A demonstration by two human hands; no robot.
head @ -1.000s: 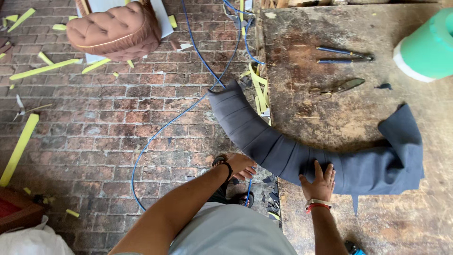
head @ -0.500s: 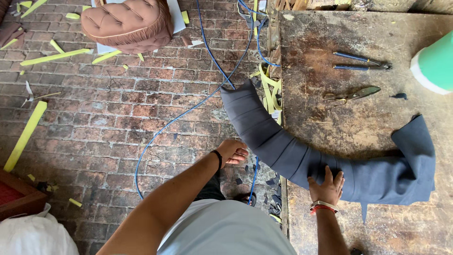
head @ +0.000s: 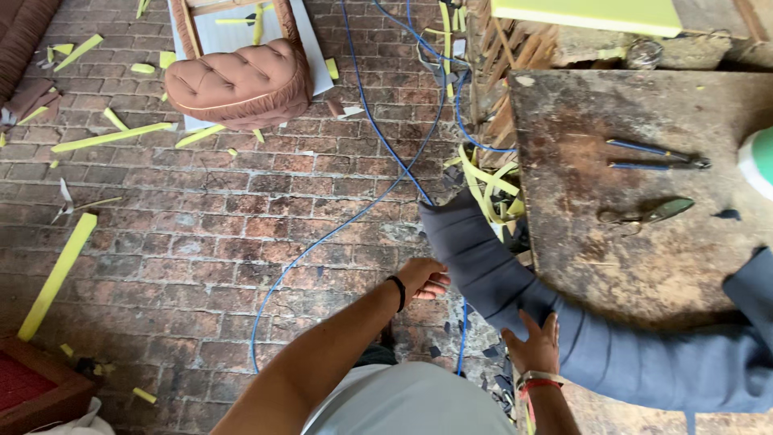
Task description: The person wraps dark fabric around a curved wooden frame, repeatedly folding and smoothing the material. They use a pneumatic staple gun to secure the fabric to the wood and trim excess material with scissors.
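Note:
A long grey-blue fabric piece (head: 483,266) lies across the near edge of a worn wooden table (head: 580,258), and its left end hangs off toward the brick floor. My right hand (head: 533,348), with a red and white bracelet, rests flat on the fabric, fingers spread. My left hand (head: 424,279), with a black wristband, reaches out over the floor, right beside the hanging end. Its fingers are loosely curled and hold nothing; whether they touch the fabric I cannot tell.
On the table lie blue-handled pliers (head: 652,153) and metal shears (head: 644,213), with a green and white roll (head: 758,161) at the right edge. A blue cable (head: 354,217) runs over the bricks. A brown tufted cushion (head: 241,84) and yellow foam strips (head: 56,274) lie about.
My left hand has moved up and right, closer to the hanging end of the fabric. My right hand stays pressed on the fabric. The view has tilted toward the floor.

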